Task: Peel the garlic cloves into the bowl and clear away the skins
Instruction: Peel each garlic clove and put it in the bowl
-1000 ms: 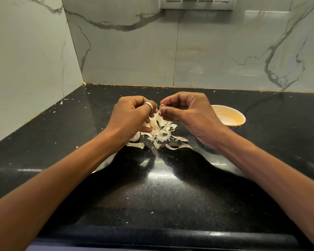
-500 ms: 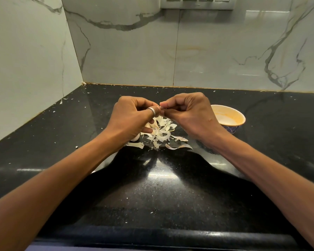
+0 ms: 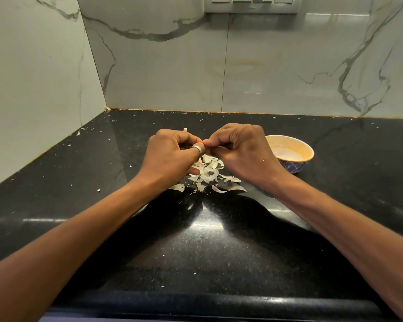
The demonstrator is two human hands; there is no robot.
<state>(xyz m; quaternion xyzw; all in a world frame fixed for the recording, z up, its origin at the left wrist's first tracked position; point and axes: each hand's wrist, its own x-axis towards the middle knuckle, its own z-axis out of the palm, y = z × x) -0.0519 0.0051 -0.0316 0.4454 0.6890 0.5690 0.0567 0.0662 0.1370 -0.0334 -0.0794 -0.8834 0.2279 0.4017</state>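
Black counter [image 3: 207, 252], left grip [image 3: 170, 156] curled round garlic piece [image 3: 185, 129], right grip [image 3: 242, 152] pinched alongside, contents hidden, skins [image 3: 207, 173] below.

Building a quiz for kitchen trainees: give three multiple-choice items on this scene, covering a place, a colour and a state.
1. The bowl sits: A. by the left wall B. right of the right hand C. at the front edge.
2. The counter is: A. black B. white C. wooden.
3. Left hand and right hand: A. lie flat B. hang idle C. pinch a garlic piece together.
Key: B, it stands past the right hand; A, glossy dark stone; C, curled fingertips meet above the skins.
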